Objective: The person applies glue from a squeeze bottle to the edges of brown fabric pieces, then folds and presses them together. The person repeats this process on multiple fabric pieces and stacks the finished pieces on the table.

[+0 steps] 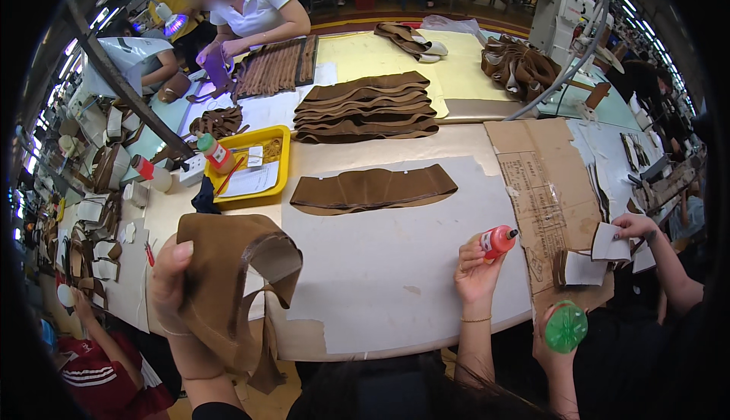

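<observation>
A big white paper sheet (388, 268) covers the table. A flat curved brown suede strip (372, 189) lies on it, well away from both hands. The left hand (171, 283) is closed around a floppy brown suede piece (228, 283), thumb on top, holding it up over the table's near edge. The right hand (477, 272) is wrapped tight around a small red glue bottle (498, 241), tipped sideways.

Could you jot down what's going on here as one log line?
left hand: holds brown leather piece | right hand: grips red glue bottle | table: grey sheet, flat brown piece
</observation>
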The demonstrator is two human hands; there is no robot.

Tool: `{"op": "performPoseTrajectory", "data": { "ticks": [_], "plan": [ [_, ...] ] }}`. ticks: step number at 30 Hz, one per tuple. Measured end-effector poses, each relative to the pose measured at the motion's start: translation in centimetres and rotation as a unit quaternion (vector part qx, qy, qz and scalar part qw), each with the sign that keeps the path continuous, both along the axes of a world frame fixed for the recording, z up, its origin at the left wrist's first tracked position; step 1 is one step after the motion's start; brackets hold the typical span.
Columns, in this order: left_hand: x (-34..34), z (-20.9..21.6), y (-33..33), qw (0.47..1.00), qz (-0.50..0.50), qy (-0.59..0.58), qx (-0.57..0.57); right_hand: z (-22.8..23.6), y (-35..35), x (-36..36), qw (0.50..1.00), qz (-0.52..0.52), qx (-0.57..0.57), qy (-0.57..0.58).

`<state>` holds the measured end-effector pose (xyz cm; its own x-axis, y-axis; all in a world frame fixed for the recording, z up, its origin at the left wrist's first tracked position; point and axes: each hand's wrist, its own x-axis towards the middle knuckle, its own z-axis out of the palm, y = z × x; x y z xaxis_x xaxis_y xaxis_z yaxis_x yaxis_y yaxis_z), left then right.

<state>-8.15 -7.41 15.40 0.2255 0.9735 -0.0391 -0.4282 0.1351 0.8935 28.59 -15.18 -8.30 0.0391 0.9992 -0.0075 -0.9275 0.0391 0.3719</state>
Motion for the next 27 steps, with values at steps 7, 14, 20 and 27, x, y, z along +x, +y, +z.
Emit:
{"op": "performPoseTrajectory", "data": {
  "ticks": [7, 14, 20, 27],
  "plan": [
    [1.5, 0.3, -0.3, 0.999, 0.023, 0.043, 0.01, 2.0, -0.7, -6.2, 0.786, 0.199, 0.047, -0.583],
    [-2.3, -1.1, -0.3, 0.99, -0.07, 0.04, 0.117, 1.3, 6.9, -12.8, 0.54, 0.077, 0.192, -0.816],
    [-9.0, -3.9, 0.5, 0.986, -0.165, 0.004, 0.021, 2.7, 8.0, -9.7, 0.654, -0.066, -0.105, -0.746],
    [-9.4, -9.6, 0.7, 0.981, -0.075, 0.154, -0.094, 6.1, 7.6, -5.6, 0.587, -0.234, -0.137, -0.763]
  ]
}}
